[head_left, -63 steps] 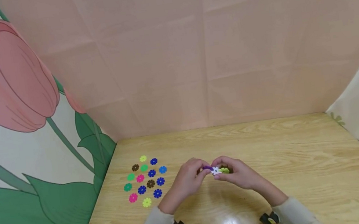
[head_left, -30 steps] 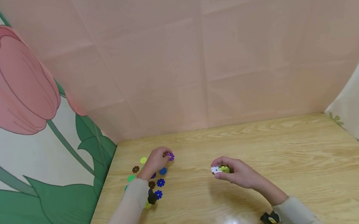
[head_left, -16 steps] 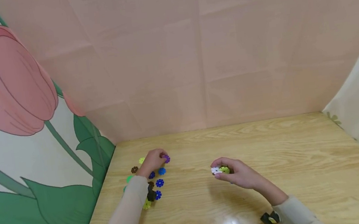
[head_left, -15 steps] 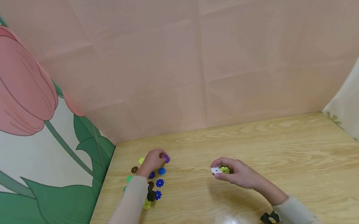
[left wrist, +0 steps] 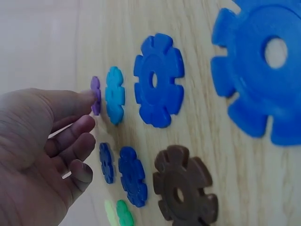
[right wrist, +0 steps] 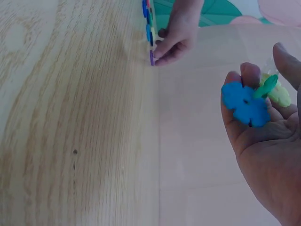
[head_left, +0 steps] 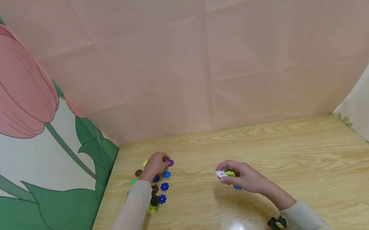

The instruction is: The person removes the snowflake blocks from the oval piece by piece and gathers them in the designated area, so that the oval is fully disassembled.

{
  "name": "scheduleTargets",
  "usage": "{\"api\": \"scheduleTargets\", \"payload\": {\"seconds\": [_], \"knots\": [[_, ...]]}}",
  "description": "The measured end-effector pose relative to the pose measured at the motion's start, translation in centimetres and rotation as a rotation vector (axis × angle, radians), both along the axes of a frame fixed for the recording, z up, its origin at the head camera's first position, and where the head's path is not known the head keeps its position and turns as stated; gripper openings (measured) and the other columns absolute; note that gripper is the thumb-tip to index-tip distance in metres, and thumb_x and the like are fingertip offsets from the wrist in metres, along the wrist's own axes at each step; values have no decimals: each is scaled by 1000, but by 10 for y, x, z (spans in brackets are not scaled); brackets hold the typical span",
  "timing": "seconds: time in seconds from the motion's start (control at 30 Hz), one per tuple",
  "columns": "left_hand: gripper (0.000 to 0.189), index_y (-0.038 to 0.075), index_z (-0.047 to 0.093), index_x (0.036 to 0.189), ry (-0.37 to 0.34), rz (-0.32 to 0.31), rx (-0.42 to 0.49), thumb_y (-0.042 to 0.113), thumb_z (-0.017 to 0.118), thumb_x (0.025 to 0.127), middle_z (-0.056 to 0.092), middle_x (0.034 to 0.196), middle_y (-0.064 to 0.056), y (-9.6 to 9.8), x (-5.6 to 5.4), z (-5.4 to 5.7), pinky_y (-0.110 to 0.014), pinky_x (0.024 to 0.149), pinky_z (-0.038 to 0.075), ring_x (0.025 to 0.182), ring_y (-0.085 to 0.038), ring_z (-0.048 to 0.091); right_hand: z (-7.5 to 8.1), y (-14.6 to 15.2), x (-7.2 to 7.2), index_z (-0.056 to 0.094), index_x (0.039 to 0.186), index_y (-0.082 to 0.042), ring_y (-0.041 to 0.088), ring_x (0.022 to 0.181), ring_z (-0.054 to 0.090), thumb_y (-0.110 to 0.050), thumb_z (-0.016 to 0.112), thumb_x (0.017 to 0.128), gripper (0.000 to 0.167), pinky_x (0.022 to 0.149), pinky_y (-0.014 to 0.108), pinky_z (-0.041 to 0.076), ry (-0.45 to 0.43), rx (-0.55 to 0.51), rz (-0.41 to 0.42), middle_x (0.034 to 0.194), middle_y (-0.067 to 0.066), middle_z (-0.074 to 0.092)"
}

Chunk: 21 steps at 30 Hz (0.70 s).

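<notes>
My left hand (head_left: 156, 164) reaches to the far right end of a cluster of notched plastic discs. In the left wrist view, its fingertips are at a purple snowflake disc (left wrist: 96, 95) at table level, with the other fingers loosely curled. The right hand (head_left: 246, 175) holds a small joined cluster of snowflake discs above the table. A white disc (head_left: 221, 174) and a yellow-green disc (head_left: 230, 174) show from above. The right wrist view shows a blue disc (right wrist: 245, 103) and a green disc (right wrist: 266, 86) joined to it.
Beneath and beside the left arm lie several loose discs, including a light-blue disc (head_left: 167, 174), dark-blue disc (head_left: 164, 186), brown disc (head_left: 138, 172) and yellow disc (head_left: 151, 209). A pink cloth (head_left: 205, 59) stands behind the wooden table (head_left: 277, 150); a tulip-printed panel (head_left: 41, 177) borders the left.
My left hand pulled the purple disc off the cluster, carried it left to the loose discs and lowered it there. The right hand stayed in place, turning slightly so a blue disc now shows below.
</notes>
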<state>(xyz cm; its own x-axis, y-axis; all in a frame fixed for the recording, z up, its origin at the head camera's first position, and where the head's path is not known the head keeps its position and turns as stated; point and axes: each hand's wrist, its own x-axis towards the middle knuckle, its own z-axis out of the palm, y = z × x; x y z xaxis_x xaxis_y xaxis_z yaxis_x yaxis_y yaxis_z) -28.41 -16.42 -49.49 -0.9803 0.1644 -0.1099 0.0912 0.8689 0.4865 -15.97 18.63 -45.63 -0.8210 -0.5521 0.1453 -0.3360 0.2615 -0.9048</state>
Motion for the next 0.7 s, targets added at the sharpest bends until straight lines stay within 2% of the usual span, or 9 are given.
{"api": "scheduleTargets", "payload": {"seconds": [0.1,0.23,0.33,0.4,0.53,0.7], "knots": [[22,8,72,118,41,-16,26,19,63,101,68,106,-4,6,4,7,-39,83,55,90,-17,62,0,0,-1,61,126,-7,12,77,62,-19,67,100,29,63,27,54,-10,-9,2,106,11,66],[24,5,71,119,124,-126,83,19,62,102,68,108,-5,21,15,23,-41,83,55,94,-20,64,-1,-1,-1,62,126,-6,8,73,59,-20,68,98,32,61,25,52,-7,-10,-20,106,10,66],[22,7,72,117,183,-214,109,20,63,102,67,106,-3,36,27,35,-35,79,54,91,-16,62,-2,-1,-2,63,128,-9,7,71,55,-20,67,99,32,58,23,47,7,-1,-40,103,9,65],[20,10,73,116,211,-245,125,21,63,102,67,104,-1,47,36,43,-31,76,53,88,-13,60,-2,-1,-3,63,131,-10,7,70,54,-21,65,100,33,56,22,46,13,7,-49,100,8,65],[17,13,74,113,233,-276,171,22,64,102,67,104,1,63,53,55,-26,73,51,86,-10,59,-3,-1,-4,57,140,-6,10,72,57,-19,58,104,38,55,24,46,17,15,-36,96,9,67],[19,17,73,115,197,-328,284,27,64,102,66,106,4,74,72,62,-24,72,52,90,-8,59,-3,-1,-5,54,140,-3,16,88,69,-17,58,104,39,64,26,52,23,-3,-35,104,9,71]]}}
